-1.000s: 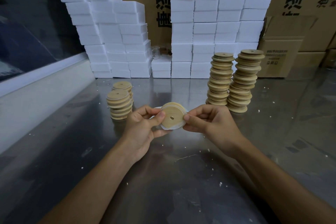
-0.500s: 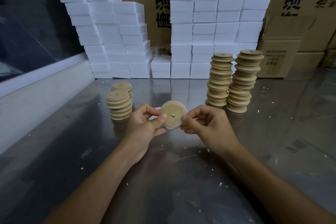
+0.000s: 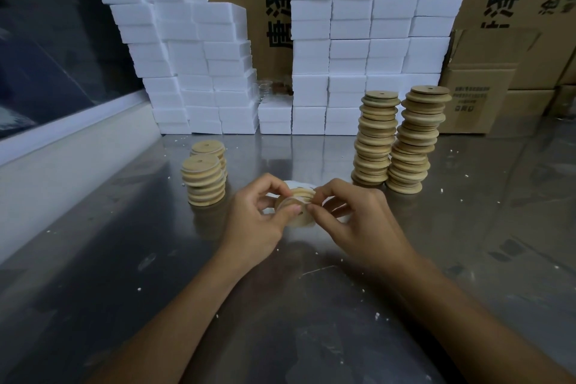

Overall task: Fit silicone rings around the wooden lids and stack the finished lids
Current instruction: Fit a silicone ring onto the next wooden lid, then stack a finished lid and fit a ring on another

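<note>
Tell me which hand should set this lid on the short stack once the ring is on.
Probably the left hand. Both hands pinch the lid, but the short stack stands on the left side of the table, close beside that hand. The right hand would have to cross over.

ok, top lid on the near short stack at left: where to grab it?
Pinch the top lid by its overhanging rim, fingers on opposite edges, coming from above. It lies flat, its flange juts out past the narrower step beneath, and the second short stack crowds its far side.
</note>
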`<state>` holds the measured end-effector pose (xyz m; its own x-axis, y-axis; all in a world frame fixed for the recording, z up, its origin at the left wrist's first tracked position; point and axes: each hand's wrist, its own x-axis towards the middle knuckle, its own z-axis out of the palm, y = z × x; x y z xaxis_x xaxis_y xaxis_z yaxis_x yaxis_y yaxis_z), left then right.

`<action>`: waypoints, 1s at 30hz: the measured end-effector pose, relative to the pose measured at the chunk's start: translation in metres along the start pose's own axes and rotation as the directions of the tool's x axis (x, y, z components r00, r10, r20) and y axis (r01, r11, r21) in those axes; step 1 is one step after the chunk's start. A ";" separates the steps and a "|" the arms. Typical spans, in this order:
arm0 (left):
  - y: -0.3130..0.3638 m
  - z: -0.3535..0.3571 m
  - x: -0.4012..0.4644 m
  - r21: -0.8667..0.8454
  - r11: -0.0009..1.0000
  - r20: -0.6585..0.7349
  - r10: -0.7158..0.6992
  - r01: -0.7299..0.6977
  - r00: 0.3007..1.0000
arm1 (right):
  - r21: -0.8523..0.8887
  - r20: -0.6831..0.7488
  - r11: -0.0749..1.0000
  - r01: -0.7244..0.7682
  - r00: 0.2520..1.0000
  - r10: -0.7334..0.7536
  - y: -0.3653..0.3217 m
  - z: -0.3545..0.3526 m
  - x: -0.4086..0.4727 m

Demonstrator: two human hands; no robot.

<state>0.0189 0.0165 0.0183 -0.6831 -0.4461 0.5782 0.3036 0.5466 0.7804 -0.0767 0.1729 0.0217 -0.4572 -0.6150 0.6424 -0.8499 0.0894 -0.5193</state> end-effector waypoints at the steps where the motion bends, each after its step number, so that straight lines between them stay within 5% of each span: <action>1: 0.000 0.000 0.000 0.010 1.000 -0.001 0.000 0.000 1.000 | -0.011 0.012 1.000 0.004 1.000 -0.004 0.000 0.000 0.000; 7: 0.000 -0.002 0.000 0.032 0.999 0.013 -0.001 0.000 1.000 | -0.040 0.041 0.999 0.034 0.999 -0.032 -0.003 -0.002 0.003; 19: 0.000 -0.006 0.003 0.096 0.995 0.100 0.015 -0.025 0.995 | 0.201 0.021 0.966 -0.161 0.987 0.160 0.006 0.003 0.003; 30: -0.003 -0.005 0.002 -0.041 0.998 0.063 -0.043 0.045 0.997 | 0.235 0.018 0.962 -0.141 0.990 0.140 0.012 0.003 0.003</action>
<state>0.0196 0.0103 0.0185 -0.7361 -0.4232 0.5283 0.2994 0.4964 0.8148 -0.0872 0.1695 0.0156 -0.5670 -0.6108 0.5527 -0.6916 -0.0116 -0.7222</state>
